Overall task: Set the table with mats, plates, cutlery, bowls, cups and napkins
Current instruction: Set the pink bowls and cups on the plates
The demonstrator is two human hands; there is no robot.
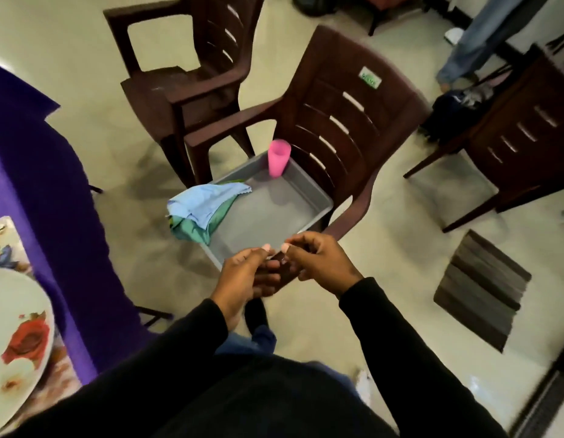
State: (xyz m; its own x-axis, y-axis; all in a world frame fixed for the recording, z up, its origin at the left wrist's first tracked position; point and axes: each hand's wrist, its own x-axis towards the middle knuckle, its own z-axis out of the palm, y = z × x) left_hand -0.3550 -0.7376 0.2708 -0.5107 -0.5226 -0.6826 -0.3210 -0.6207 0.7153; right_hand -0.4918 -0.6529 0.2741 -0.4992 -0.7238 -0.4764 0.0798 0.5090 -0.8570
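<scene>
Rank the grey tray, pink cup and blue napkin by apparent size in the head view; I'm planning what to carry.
1. grey tray
2. blue napkin
3. pink cup

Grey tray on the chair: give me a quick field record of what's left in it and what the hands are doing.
tray: grey tray on brown chair seat
cup: pink cup upright, far corner of tray
napkins: blue and green cloths heaped over tray's left rim
left hand: fingers curled, held item unclear
right hand: fingers curled, held item unclear
table: plate on floral mat
</scene>
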